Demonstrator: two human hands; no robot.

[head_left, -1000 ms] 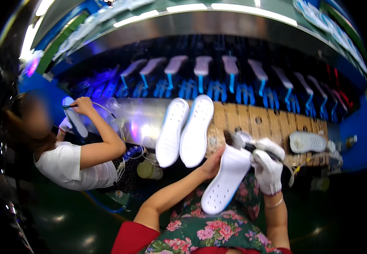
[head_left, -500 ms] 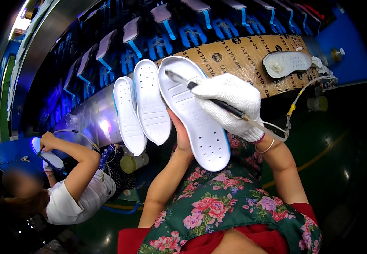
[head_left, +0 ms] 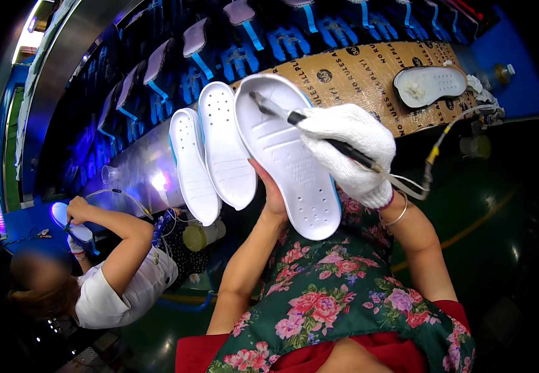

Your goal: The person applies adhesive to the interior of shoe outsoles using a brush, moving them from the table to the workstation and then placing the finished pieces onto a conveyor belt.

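My left hand (head_left: 275,194) is closed on the edge of a white shoe sole (head_left: 295,163), its fingers partly hidden behind it. The sole is tilted up with its wide, hollowed end away from me and small holes at the near end. In a white knit glove, my right hand (head_left: 351,149) grips a black-handled brush (head_left: 295,117) with a thin tube at its rear. The brush tip rests in the hollow of the far end. Left of this sole are a second white sole (head_left: 224,143) and a third one (head_left: 193,171), overlapping; whether my left hand supports them I cannot tell.
Cardboard (head_left: 350,78) covers the bench, bearing a white tray-like sole (head_left: 434,85) with whitish residue. Behind runs a rack of blue holders (head_left: 288,42) and pale insoles. A co-worker (head_left: 123,280) at the left handles a sole (head_left: 75,225). A tube (head_left: 438,144) hangs at the right.
My right hand and the brush have shifted slightly rightward and up, the tip staying inside the sole's far end. The held sole has moved up a little. The whole view has shifted slightly.
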